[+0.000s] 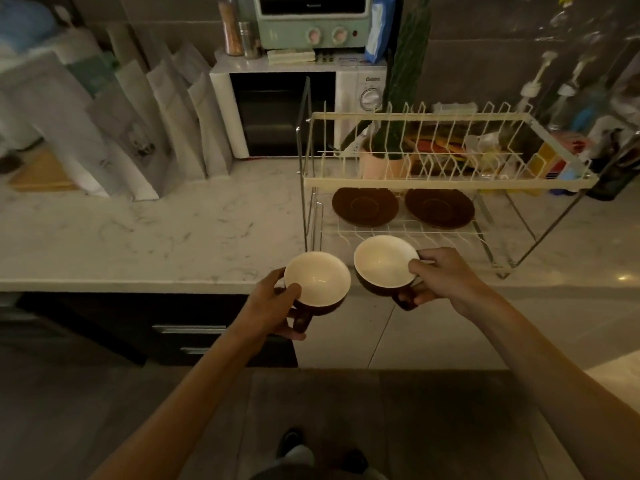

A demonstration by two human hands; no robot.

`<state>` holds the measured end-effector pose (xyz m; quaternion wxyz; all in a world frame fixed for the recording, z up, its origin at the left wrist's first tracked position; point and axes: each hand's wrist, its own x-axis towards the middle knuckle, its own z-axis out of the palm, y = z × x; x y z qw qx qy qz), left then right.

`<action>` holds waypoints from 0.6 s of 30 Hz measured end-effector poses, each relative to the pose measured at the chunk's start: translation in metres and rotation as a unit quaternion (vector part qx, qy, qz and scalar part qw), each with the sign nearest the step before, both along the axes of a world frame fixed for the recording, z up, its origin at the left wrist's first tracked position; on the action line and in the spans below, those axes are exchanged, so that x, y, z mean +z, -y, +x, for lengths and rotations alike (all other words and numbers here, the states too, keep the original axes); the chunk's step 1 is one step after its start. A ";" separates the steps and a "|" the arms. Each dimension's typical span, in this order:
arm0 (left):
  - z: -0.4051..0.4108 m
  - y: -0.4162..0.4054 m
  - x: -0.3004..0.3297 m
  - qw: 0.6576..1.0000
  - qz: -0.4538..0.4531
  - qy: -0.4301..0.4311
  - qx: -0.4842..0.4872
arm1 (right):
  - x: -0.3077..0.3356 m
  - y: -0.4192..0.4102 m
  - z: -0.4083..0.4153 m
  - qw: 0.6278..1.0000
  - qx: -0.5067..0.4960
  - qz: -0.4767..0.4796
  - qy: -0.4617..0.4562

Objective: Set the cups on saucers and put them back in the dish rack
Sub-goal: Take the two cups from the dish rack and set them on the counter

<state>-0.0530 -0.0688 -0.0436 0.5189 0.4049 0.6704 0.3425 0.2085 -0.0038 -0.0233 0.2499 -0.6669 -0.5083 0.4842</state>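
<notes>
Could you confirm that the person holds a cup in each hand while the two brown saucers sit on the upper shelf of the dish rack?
Not quite: the head view shows both saucers on the lower shelf of the dish rack. The left hand and right hand do each hold a cup.

Two brown-outside, cream-inside glazed ceramic cups (317,280) (384,263): glossy, smooth. Two dark brown ceramic saucers (364,206) (440,207): satin sheen. Two-tier dish rack (446,183): cream-coated wire on bare shiny metal legs. White marble-look countertop (149,233): polished, grey-veined.
</notes>
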 end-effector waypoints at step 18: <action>-0.125 0.029 -0.007 0.982 -0.009 0.045 0.183 | -0.022 -0.012 -0.135 0.991 0.130 -0.013 -0.007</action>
